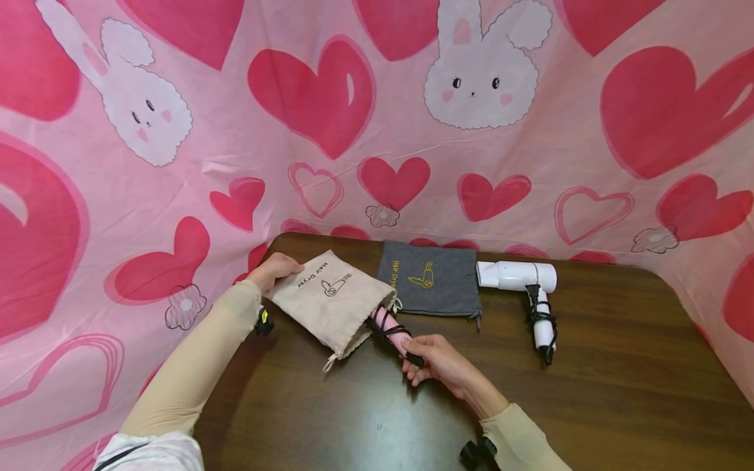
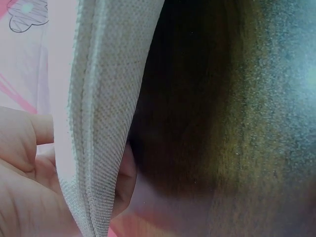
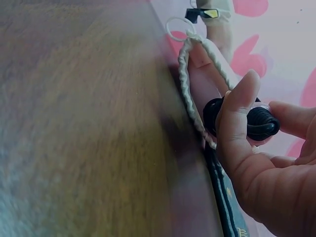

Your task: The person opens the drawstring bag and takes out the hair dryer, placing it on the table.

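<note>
A cream drawstring bag (image 1: 332, 297) printed "Hair Dryer" slants across the table's left side, its mouth toward the lower right. My left hand (image 1: 275, 269) grips its closed far-left end; in the left wrist view the fingers curl round the seamed cloth edge (image 2: 98, 118). From the bag's mouth sticks the pink handle of a hair dryer (image 1: 391, 329), wrapped in black cord, while its head is hidden inside the bag. My right hand (image 1: 438, 363) pinches the handle's end between thumb and fingers. The right wrist view shows the bundled black cord (image 3: 262, 123) between those fingers, in front of the bag's open mouth.
Behind, a dark grey bag (image 1: 436, 278) with yellow "Hair Dryer" print lies flat near the table's back edge. To its right lies a white hair dryer (image 1: 518, 277), black cord wound round its handle. Pink heart-patterned cloth (image 1: 406, 144) hangs round the brown table (image 1: 601, 366).
</note>
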A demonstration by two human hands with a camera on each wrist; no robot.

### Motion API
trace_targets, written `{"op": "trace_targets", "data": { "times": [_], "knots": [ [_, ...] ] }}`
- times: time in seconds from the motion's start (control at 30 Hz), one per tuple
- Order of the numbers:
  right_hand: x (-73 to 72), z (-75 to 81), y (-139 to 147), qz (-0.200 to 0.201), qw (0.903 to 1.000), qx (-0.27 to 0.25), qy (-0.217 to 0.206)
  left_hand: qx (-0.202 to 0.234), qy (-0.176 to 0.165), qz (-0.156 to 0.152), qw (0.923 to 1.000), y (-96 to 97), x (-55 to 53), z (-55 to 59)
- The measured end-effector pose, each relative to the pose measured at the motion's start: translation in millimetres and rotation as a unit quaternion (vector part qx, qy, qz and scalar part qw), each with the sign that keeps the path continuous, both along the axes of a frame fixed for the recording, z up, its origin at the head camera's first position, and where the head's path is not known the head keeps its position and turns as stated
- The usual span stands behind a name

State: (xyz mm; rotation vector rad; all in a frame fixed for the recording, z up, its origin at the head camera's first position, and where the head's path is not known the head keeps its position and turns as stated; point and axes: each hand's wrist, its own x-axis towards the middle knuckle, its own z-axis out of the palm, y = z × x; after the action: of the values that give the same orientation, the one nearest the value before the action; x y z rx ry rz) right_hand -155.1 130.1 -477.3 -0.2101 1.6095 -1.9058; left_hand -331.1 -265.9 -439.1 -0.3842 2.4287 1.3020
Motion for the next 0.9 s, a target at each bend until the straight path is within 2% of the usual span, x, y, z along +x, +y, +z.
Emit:
{"op": "trace_targets", "data": {
  "times": [0.23, 0.4, 0.63, 0.9],
  "knots": [
    [-2.1, 1.2, 3.0, 0.001, 1.0, 0.0, 0.001, 0.002, -0.003, 0.004, 1.0, 0.5, 1.2, 1.1],
    [-4.8, 1.1, 6.1, 0.002, 1.0, 0.003, 0.001, -0.004, 0.003, -0.011, 0.9999, 0.1, 3.9, 3.9],
    [-7.8, 1.2, 9.1, 0.002, 1.0, 0.005, -0.001, -0.015, 0.013, -0.007, 0.9998, -0.9, 0.8, -2.8],
    [-8.9, 3.5, 12.6, -0.002, 0.9999, 0.012, -0.001, -0.014, 0.011, -0.003, 0.9998, -1.2, 1.4, -2.3]
  ]
}}
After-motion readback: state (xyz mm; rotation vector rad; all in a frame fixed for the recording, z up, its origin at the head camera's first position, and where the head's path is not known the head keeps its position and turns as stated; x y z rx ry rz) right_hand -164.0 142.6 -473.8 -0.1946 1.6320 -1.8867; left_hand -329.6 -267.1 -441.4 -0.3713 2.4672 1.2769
